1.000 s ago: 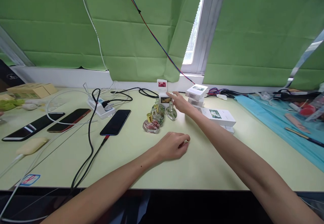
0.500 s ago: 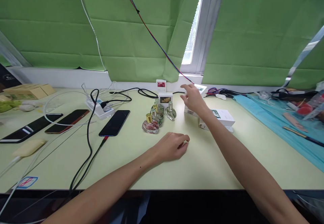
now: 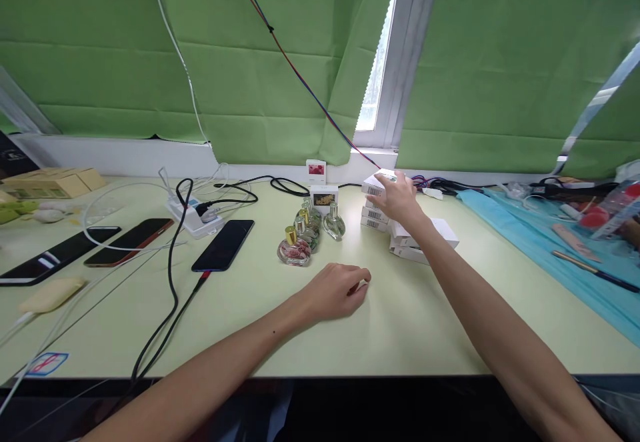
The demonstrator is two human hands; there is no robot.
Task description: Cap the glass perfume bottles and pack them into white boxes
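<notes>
My right hand (image 3: pixel 397 197) reaches to a stack of small white boxes (image 3: pixel 374 219) with barcodes on their sides. Its thumb and fingers are spread over the top box (image 3: pixel 373 183), seemingly touching it; part of the box is hidden under the hand. My left hand (image 3: pixel 340 290) lies on the table with its fingers curled in, holding nothing. Ahead of it stands a row of rounded glass perfume bottles, the nearest with a gold cap and pink contents (image 3: pixel 294 251). A clear perfume bottle (image 3: pixel 334 223) stands just to their right.
Small picture boxes (image 3: pixel 324 197) (image 3: pixel 316 171) stand behind the bottles. More white boxes (image 3: pixel 443 230) lie beside my right forearm. Phones (image 3: pixel 223 245), cables and a power strip (image 3: pixel 200 222) occupy the left. Blue sheeting (image 3: pixel 525 235) with odds and ends covers the right.
My right hand has shifted slightly right and opened its fingers more; the white box that was tilted behind it now lies flat atop the stack. My left hand stays put.
</notes>
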